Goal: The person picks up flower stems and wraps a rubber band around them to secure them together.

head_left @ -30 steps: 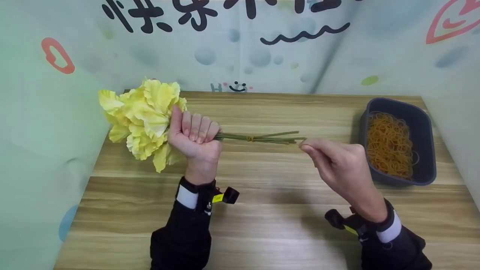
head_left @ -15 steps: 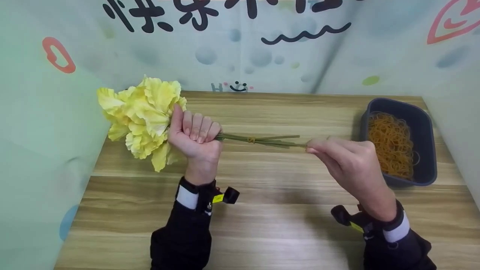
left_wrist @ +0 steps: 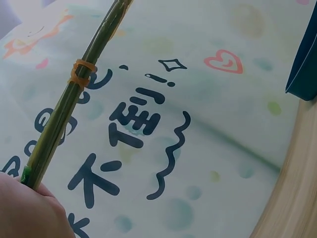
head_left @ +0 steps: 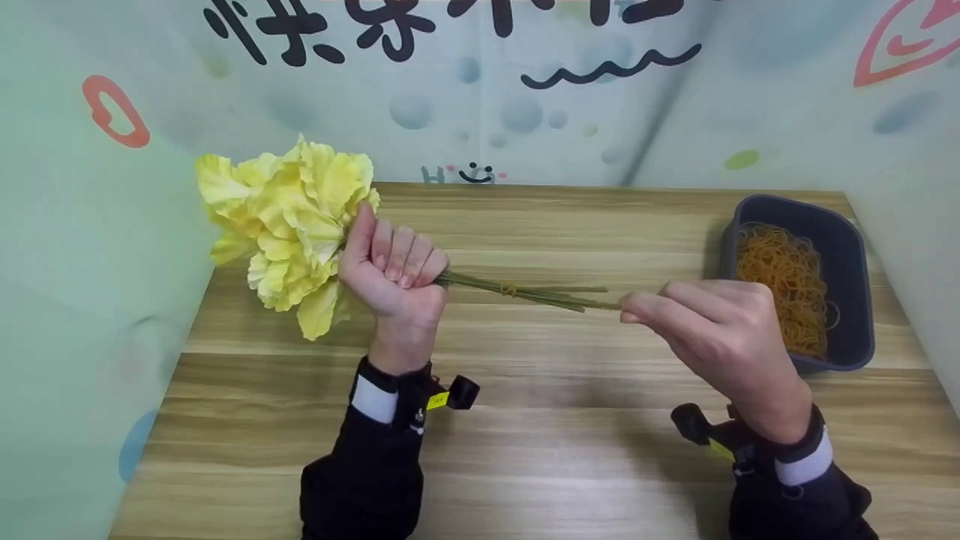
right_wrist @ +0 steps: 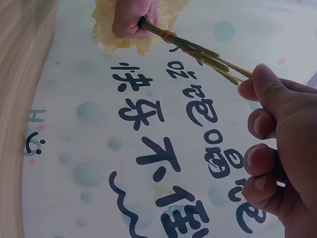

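My left hand [head_left: 394, 266] grips a bunch of yellow artificial flowers [head_left: 300, 217] by the green stems [head_left: 480, 282], just below the blooms. The stems point to the right, and an orange rubber band [left_wrist: 81, 73] is wound round them partway along. Past that winding, a thin yellowish strand of rubber band [right_wrist: 237, 69] is drawn out beyond the stem ends. The thumb and index finger of my right hand [head_left: 720, 337] pinch its far end, while the other fingers curl in beneath. Most of the stems inside my left fist are hidden.
A dark grey-blue bin [head_left: 851, 300] with a heap of orange rubber bands [head_left: 780, 277] stands at the right of the wooden table [head_left: 525, 450], partly behind my right hand. A printed cloth backdrop [head_left: 480, 90] rises behind the table's far edge.
My right hand has moved right and slightly down, away from the stems, stretching the strand. The stems now slant lower to the right, and the blooms have risen a little; my left hand has barely moved.
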`<state>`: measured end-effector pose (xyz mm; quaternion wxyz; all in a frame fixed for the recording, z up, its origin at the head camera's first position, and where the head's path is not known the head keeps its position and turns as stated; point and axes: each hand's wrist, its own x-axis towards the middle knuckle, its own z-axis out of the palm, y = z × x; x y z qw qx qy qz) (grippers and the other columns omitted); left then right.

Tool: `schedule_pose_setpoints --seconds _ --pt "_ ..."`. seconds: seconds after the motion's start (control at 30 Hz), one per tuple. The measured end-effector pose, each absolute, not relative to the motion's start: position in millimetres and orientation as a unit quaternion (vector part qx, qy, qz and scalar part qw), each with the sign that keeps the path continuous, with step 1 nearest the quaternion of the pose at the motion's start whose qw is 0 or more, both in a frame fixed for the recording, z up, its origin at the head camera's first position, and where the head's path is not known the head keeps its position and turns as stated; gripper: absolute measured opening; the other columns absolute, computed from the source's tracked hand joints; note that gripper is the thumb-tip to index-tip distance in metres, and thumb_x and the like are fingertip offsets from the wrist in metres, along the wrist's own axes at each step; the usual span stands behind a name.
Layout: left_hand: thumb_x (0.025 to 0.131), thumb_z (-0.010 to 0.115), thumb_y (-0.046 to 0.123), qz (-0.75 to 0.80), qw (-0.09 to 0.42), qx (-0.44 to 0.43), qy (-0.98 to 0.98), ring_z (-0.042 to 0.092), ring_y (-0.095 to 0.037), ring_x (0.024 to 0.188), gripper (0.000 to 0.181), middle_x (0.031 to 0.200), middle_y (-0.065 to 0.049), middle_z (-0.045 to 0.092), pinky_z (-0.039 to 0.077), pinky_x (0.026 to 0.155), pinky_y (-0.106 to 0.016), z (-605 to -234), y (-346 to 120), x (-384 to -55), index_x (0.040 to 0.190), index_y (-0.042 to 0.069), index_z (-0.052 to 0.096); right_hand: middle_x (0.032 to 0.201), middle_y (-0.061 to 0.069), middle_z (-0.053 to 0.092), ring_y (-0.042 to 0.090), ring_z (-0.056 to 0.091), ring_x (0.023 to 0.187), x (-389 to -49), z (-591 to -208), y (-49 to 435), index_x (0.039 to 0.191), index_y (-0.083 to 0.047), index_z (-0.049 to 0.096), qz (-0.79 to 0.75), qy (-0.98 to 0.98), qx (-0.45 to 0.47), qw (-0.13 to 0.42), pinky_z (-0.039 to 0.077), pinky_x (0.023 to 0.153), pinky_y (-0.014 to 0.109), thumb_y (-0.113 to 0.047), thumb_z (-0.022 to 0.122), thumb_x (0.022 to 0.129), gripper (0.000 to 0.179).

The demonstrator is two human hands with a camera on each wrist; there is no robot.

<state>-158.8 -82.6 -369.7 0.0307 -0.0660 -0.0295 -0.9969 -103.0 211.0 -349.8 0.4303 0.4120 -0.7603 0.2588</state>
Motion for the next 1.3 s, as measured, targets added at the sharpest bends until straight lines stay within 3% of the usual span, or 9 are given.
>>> schedule_pose_setpoints --seconds 0.47,0.57,0.77,1.1,1.3 --pt "0.124 0.022 0.037 -0.997 0.041 -0.046 -0.056 0.009 -0.007 0.044 0.076 0.042 0.007 0.027 0.001 0.048 -0.019 -365.7 -77.8 -155.7 0.052 0.018 0.037 0.063 -0.002 0.061 0.01 0.038 0.045 -106.7 -355.3 210.5 0.096 -0.01 0.084 0.213 -0.78 0.427 0.403 0.035 0.04 0.03 -0.032 0.068 0.114 0.033" --pt "0.124 0.023 0.035 -0.995 0.055 -0.031 -0.08 0.01 -0.007 0.043 0.076 0.041 0.008 0.03 0.003 0.047 -0.019 -365.4 -74.4 -155.4 0.052 0.019 0.038 0.068 0.0 0.066 0.015 0.045 0.051 -107.4 -356.6 206.6 0.093 -0.01 0.083 0.207 -0.774 0.428 0.418 0.041 0.043 0.033 -0.032 0.07 0.113 0.032" --pt "0.124 0.024 0.034 -0.993 0.062 -0.023 -0.093 0.01 -0.006 0.043 0.075 0.041 0.008 0.031 0.003 0.046 -0.019 -365.0 -69.2 -153.0 0.051 0.02 0.038 0.08 0.005 0.064 0.023 0.051 0.066 -111.3 -361.4 199.8 0.087 -0.011 0.081 0.222 -0.751 0.435 0.444 0.04 0.052 0.034 -0.032 0.072 0.11 0.033" --pt "0.124 0.023 0.034 -0.992 0.051 -0.037 -0.106 0.008 -0.007 0.045 0.074 0.042 0.009 0.029 0.003 0.046 -0.019 -365.5 -59.9 -147.8 0.052 0.021 0.039 0.09 0.002 0.07 0.02 0.059 0.074 -112.0 -367.3 193.2 0.096 -0.013 0.082 0.195 -0.765 0.472 0.393 0.048 0.052 0.032 -0.029 0.072 0.111 0.024" --pt "0.123 0.025 0.032 -0.99 0.047 -0.023 -0.134 0.01 -0.007 0.044 0.073 0.041 0.01 0.037 0.006 0.044 -0.02 -366.8 -49.2 -143.4 0.053 0.023 0.041 0.088 0.0 0.074 0.02 0.062 0.074 -112.1 -371.7 186.8 0.097 -0.013 0.082 0.195 -0.766 0.477 0.385 0.054 0.054 0.033 -0.028 0.072 0.111 0.023"
